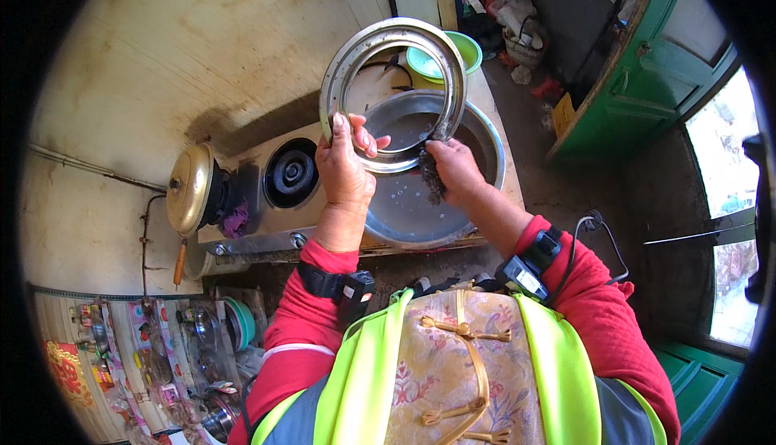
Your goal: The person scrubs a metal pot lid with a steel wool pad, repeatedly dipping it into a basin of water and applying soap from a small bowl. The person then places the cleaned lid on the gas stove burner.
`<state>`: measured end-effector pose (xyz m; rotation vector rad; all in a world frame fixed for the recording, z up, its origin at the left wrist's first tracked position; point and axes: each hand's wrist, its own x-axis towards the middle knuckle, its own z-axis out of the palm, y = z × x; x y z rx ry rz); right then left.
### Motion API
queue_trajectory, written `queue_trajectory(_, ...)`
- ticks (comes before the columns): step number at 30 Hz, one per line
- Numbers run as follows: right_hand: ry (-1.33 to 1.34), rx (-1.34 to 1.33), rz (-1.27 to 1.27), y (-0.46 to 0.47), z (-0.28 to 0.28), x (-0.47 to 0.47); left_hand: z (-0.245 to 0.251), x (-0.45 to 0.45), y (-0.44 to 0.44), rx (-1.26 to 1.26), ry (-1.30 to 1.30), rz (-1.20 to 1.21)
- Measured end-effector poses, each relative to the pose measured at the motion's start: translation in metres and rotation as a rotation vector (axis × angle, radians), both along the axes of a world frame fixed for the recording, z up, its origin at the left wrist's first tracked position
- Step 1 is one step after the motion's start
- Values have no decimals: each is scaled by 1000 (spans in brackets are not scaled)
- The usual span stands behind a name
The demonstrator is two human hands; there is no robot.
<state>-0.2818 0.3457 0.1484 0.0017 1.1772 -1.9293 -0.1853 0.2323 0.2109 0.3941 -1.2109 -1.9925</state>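
Note:
My left hand (pixel 347 157) grips the lower left of a round metal ring (pixel 339 75), held up tilted over a wide metal basin (pixel 495 142). Its thumb lies on the rim and its fingers show through the opening. My right hand (pixel 456 166) holds a dark, stringy scouring pad (pixel 431 178) against the ring's lower right. Greyish water (pixel 412 202) with some bubbles stands in the basin. Behind the ring, partly covered by it, are green plastic bowls (pixel 470 51).
Left of the basin is a gas stove burner (pixel 292 170), then a lidded golden pot (pixel 188 190) and a purple cloth (pixel 236 219). A green door (pixel 642 93) is at the right. Shelves (pixel 130 348) with kitchenware stand at the lower left.

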Motion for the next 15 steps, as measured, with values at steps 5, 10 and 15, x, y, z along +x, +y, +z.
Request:
queue_trajectory(5,200,143,484,9,11,19,0,-11,5,-180,75,126)
queue_trajectory(10,335,2,434,27,12,-13,4,17,-18,-1119,-80,313)
queue_trajectory(15,1172,386,325,33,-5,-32,-8,52,-54,-1003,-56,415)
